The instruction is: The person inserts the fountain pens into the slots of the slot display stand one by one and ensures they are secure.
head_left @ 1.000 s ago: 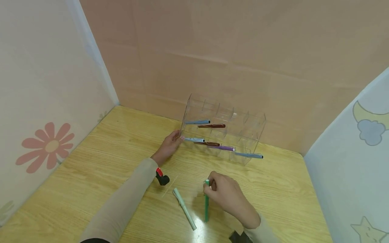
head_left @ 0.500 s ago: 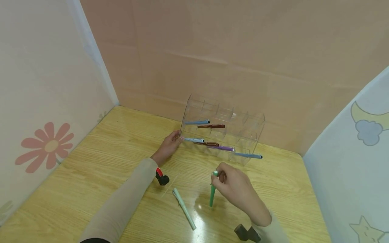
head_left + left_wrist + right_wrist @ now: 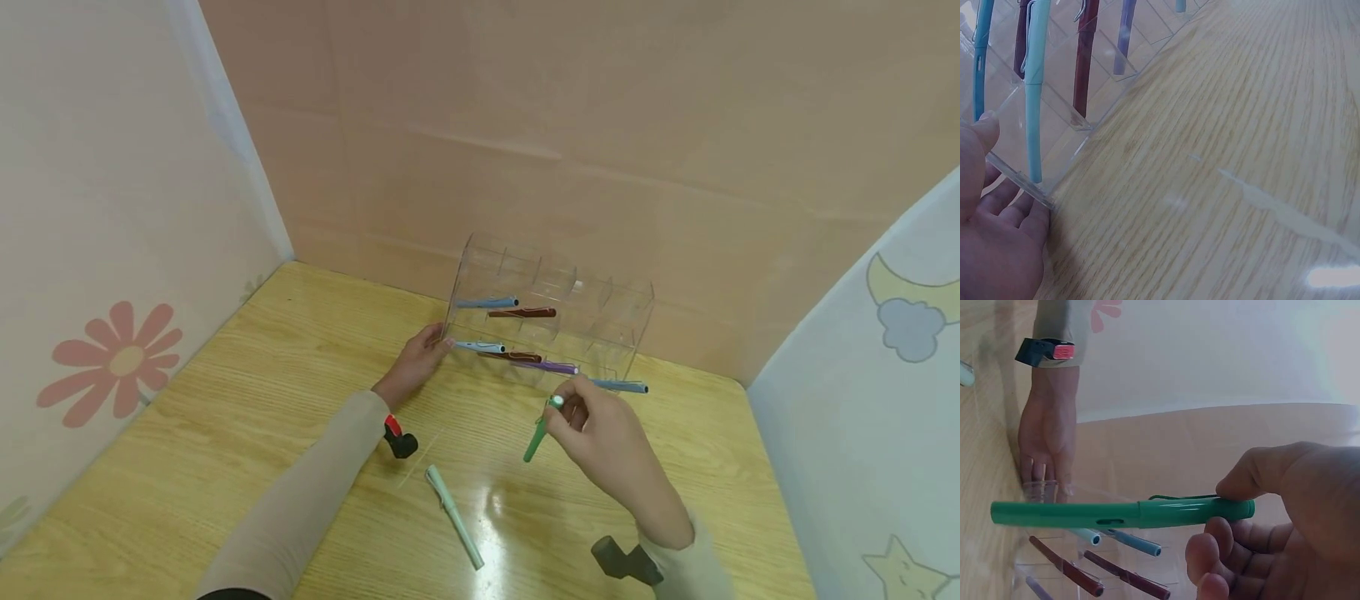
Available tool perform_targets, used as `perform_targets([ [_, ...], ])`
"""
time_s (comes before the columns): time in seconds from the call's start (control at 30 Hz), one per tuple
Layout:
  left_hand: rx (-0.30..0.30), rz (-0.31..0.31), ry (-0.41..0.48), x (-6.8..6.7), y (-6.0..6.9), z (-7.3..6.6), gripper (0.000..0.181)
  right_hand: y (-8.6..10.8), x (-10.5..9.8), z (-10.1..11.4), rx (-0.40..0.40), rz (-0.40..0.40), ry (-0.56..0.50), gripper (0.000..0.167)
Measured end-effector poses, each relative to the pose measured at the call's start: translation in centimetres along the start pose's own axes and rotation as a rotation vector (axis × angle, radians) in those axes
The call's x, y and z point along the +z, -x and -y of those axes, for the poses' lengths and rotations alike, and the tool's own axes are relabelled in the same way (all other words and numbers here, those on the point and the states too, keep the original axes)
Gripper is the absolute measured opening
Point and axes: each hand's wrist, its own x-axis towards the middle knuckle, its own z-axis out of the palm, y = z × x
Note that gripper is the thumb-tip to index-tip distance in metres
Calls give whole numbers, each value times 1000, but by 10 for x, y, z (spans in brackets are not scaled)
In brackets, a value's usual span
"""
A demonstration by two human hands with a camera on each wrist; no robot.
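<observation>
A clear acrylic pen rack point(image 3: 557, 287) stands near the back wall. My left hand point(image 3: 416, 358) grips its left side panel, thumb on one face and fingers on the other, as the left wrist view shows. My right hand point(image 3: 600, 442) pinches a green pen point(image 3: 1085, 514) by its capped end, in front of the rack and above the table, the barrel slanting down to the left. On the rack's lower tier lie a pale blue pen point(image 3: 480, 347), a brown, a purple point(image 3: 553, 367) and a blue one point(image 3: 621, 386). Higher up are a blue pen point(image 3: 487, 302) and a brown pen point(image 3: 522, 312).
A mint green pen point(image 3: 455, 518) lies on the wooden table point(image 3: 337, 492) between the forearms. Behind the rack rises a tan wall point(image 3: 525, 125), with pale printed panels at left and right. Each wrist wears a dark camera mount.
My right hand has lifted the green pen and carried it forward and right toward the rack, tilting it from near upright. The left hand and rack have stayed put.
</observation>
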Motion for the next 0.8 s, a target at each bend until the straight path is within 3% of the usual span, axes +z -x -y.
perform_targets([
  [0.23,-5,8,15,-1,-2,4,66,-5,-13,-5,-74,-132,-35,8],
  [0.4,-8,5,14,-1,-3,5,65,-12,-24,-7,-31,-168,-64,9],
  [0.8,7,0,4,0,-3,3,63,-29,-49,-15,18,-242,-10,16],
])
